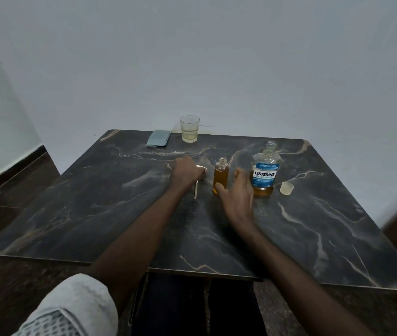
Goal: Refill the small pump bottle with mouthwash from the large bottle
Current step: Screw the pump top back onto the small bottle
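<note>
Small bottle (pixel 221 175), uncapped & nearly full of amber liquid, stands mid-worktop (pixel 95 202) btwn left hand (pixel 186 171), grip closed on pump head (pixel 198 177), & open right hand (pixel 237 190); Listerine bottle (pixel 265 170) uncapped, low amber.

Domestic interior — probably a plain room in a home. A dark marble-patterned table (pixel 326 226) stands against a bare, pale painted wall (pixel 217 57) with a dark skirting band (pixel 22 161) and dark floor (pixel 10 275). Household items on it — a Listerine mouthwash bottle (pixel 265 174), a drinking glass (pixel 189 129), a folded blue-grey cloth (pixel 158 138) — point to everyday personal care; no laboratory or shop fittings appear.
</note>
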`<state>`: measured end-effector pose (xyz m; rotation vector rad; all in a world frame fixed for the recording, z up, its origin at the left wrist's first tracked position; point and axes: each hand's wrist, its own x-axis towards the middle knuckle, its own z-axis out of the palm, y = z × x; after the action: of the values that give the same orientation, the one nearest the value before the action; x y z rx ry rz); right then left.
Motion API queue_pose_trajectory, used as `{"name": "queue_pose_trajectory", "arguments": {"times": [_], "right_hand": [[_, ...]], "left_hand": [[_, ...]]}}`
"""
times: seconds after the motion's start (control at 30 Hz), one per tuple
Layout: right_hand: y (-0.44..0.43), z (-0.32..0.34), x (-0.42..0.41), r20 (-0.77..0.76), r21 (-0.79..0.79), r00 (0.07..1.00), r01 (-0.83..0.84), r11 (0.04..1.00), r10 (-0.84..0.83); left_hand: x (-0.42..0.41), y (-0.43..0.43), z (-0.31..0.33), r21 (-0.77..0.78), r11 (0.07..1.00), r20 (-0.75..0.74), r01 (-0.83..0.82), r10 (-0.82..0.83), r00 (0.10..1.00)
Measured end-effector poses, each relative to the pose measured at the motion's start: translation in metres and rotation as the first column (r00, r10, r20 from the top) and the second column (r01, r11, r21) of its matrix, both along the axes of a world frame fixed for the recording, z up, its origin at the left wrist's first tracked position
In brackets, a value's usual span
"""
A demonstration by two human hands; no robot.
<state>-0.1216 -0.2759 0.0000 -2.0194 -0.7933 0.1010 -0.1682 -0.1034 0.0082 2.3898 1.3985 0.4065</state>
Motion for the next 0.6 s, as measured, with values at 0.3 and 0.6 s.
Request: {"name": "queue_pose_trajectory", "arguments": {"times": [0.3,0.6], "right_hand": [[0.006,0.002,0.009,-0.014,0.047,0.995,-0.101,0.994,0.101],[0.0,0.003,0.009,-0.007,0.074,0.993,-0.116,0.991,0.116]], "left_hand": [[0.0,0.01,0.014,-0.01,1.0,0.313,-0.029,0.031,0.949],[-0.006,0.006,0.082,-0.102,0.968,0.96,0.23,0.035,0.277]]}}
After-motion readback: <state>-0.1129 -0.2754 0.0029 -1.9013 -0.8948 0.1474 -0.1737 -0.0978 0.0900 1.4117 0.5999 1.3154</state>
